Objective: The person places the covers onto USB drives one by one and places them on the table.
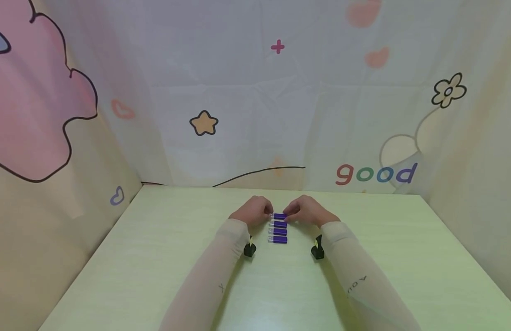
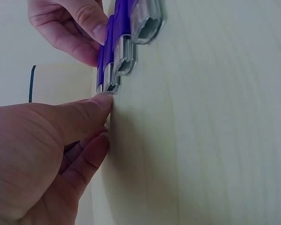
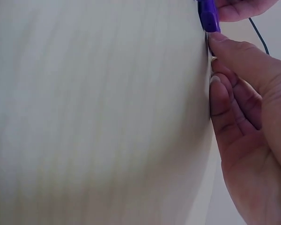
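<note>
Several purple USB flash drives with clear caps lie parallel in a short column, their caps to the left. My left hand [image 1: 255,211] has its thumb and fingertips at the capped end of the farthest flash drive [image 1: 279,216]. Opposite it, the right hand [image 1: 308,211] pinches the purple end of that same drive. The nearest flash drive [image 1: 278,239] lies apart from both hands. In the left wrist view, metal plugs show through the clear caps [image 2: 126,57]. A purple end [image 3: 209,18] shows above the right thumb [image 3: 239,54] in the right wrist view, where the fingertips are partly hidden.
All of this is on a pale wood-grain table [image 1: 168,257]. A printed curtain [image 1: 247,92] hangs behind the table's back edge and along both sides. Small black devices [image 1: 249,249] sit at the inner side of each wrist.
</note>
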The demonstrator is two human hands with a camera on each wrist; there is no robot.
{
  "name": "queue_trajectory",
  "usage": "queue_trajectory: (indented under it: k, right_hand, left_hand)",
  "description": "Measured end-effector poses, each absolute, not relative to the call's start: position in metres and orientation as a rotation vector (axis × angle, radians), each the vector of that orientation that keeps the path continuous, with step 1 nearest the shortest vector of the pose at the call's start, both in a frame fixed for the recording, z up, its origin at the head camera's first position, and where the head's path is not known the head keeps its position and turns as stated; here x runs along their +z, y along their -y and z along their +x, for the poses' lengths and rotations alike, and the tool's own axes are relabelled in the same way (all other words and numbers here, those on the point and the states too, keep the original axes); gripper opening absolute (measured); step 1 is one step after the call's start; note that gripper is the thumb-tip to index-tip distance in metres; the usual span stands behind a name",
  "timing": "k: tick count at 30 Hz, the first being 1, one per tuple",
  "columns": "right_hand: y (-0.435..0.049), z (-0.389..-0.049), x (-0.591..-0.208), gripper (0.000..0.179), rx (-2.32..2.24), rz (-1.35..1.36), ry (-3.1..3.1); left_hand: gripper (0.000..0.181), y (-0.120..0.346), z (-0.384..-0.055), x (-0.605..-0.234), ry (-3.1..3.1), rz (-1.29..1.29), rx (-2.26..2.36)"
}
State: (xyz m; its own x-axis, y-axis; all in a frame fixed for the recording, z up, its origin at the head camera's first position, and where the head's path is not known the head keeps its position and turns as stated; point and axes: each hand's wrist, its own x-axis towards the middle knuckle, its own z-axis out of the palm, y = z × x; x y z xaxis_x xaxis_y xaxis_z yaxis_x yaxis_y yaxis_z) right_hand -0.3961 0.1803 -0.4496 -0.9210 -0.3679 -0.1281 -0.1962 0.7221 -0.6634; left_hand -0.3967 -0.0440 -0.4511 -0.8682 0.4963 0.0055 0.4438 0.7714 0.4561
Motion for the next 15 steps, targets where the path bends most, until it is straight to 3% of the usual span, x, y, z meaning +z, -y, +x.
queue_trajectory:
  k: [15]
  right_hand:
    - [-0.190,-0.394,-0.446,0.037,-0.975,-0.549,-2.648]
  left_hand:
    - [0.043,0.073,-0.397,-0.452,-2.792,0.781,0.664]
